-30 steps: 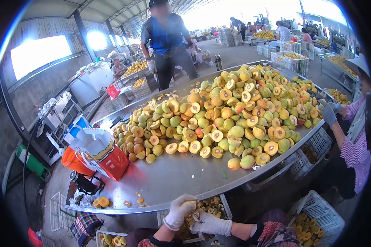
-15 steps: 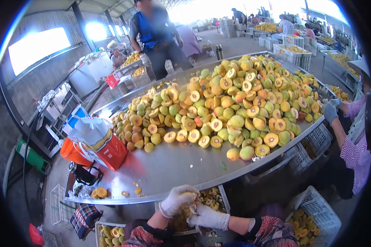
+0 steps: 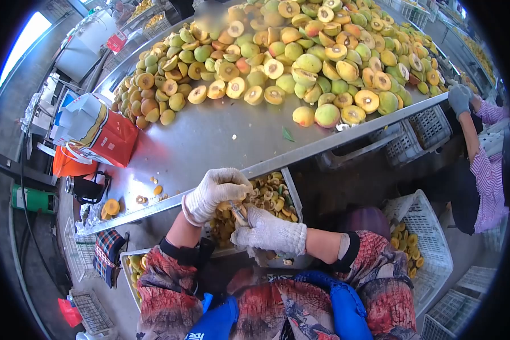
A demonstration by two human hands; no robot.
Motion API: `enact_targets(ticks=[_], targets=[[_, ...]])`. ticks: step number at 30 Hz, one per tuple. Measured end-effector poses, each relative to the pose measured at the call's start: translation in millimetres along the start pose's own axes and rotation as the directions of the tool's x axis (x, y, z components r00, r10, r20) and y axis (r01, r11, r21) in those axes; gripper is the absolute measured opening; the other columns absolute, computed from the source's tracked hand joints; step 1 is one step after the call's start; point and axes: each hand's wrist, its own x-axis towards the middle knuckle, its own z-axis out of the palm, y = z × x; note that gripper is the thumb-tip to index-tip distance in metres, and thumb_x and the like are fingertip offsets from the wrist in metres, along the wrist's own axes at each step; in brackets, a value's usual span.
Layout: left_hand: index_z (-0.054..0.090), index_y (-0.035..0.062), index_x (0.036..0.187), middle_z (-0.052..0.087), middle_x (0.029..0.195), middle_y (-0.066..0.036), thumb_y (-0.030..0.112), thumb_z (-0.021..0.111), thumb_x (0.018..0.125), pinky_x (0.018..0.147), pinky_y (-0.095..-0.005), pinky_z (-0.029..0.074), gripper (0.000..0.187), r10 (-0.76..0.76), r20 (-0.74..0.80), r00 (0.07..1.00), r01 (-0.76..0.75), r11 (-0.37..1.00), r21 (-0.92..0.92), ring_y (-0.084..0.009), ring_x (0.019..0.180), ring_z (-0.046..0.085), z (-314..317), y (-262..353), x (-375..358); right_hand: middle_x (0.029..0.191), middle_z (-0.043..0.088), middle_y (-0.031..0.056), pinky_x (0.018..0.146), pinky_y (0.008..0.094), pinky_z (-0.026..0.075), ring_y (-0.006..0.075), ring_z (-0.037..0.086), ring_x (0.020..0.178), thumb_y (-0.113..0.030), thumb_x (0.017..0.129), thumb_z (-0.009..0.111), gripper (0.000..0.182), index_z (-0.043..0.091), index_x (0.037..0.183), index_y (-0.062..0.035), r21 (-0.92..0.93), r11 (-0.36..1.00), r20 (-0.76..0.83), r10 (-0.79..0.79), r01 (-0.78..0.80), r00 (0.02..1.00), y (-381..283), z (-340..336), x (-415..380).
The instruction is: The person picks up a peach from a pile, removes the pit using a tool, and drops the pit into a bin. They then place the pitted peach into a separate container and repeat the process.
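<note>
Both my hands wear whitish gloves and meet over a crate (image 3: 293, 195) of fruit pieces, just below the near edge of a metal table (image 3: 195, 133). My left hand (image 3: 216, 195) is curled around a yellow fruit piece (image 3: 225, 211), mostly covered by the fingers. Closed around a small metal-tipped tool (image 3: 239, 215), my right hand (image 3: 272, 231) touches the fruit from the right. The tool's exact shape is hidden. Beyond them, a large heap of halved and whole yellow-green fruit (image 3: 300, 56) lies on the table.
A red and white bag (image 3: 110, 136), a dark flask (image 3: 85, 186) and fruit halves (image 3: 112, 207) are at the left. Another crate (image 3: 430, 226) stands at the right, below a co-worker's gloved hand (image 3: 460, 99) at the table edge. A plaid cloth item (image 3: 107, 252) lies lower left.
The view has tilted down, so the table and my hands appear higher and more of my sleeves shows. The standing person has largely left the view. Both hands remain together at the fruit.
</note>
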Motion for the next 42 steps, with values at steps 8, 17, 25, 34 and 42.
enact_targets(ticks=[8,17,25,34,42], targets=[[0.067,-0.0043,0.087,0.067,0.082,-0.01,0.016,0.066,0.073,0.073,-0.0274,0.049,0.025,-0.093,0.116,0.989,0.073,0.983,0.166,-0.0164,0.076,0.062,-3,13,9,0.071,0.06,0.0062,0.04,0.0248,0.047,0.0113,0.056,0.047,-0.015,0.086,0.058,0.02,0.052,0.101,-0.003,0.248,0.962,0.138,0.076,-0.109,0.987,-4,-2,-6],[0.067,-0.0046,0.087,0.068,0.082,-0.012,0.015,0.066,0.072,0.071,-0.0286,0.05,0.025,-0.025,0.147,0.989,0.021,0.999,0.032,-0.0179,0.077,0.064,-6,8,4,0.071,0.06,0.0063,0.037,0.0245,0.046,0.0099,0.055,0.046,-0.011,0.086,0.057,0.016,0.052,0.098,-0.002,0.525,0.835,0.286,0.008,-0.164,0.958,13,-5,-5],[0.063,-0.0036,0.082,0.065,0.082,-0.016,0.019,0.066,0.073,0.069,-0.0301,0.051,0.024,0.062,-0.016,0.998,-0.064,0.986,-0.154,-0.0217,0.075,0.063,1,-10,7,0.079,0.063,0.0171,0.06,0.036,0.053,0.0266,0.065,0.068,-0.023,0.086,0.06,0.033,0.05,0.106,0.0013,-0.23,0.973,-0.11,-0.015,-0.011,0.994,-3,-3,2],[0.061,-0.0023,0.085,0.065,0.079,-0.014,0.014,0.063,0.079,0.061,-0.0255,0.05,0.018,0.086,-0.241,0.967,-0.14,0.965,-0.22,-0.015,0.067,0.059,11,-22,12,0.092,0.058,0.0285,0.074,0.0505,0.048,0.045,0.058,0.087,-0.021,0.085,0.056,0.038,0.048,0.112,0.0044,-0.72,0.686,-0.241,-0.385,0.102,0.891,40,-5,27],[0.06,-0.0032,0.087,0.063,0.076,-0.012,0.012,0.06,0.082,0.053,-0.0239,0.051,0.016,0.064,-0.309,0.949,-0.113,0.983,-0.143,-0.0157,0.061,0.06,15,-19,13,0.099,0.057,0.0263,0.077,0.0488,0.049,0.0431,0.059,0.09,-0.019,0.085,0.056,0.036,0.047,0.112,0.0037,-0.773,0.627,-0.257,-0.449,0.097,0.856,51,-7,33]])
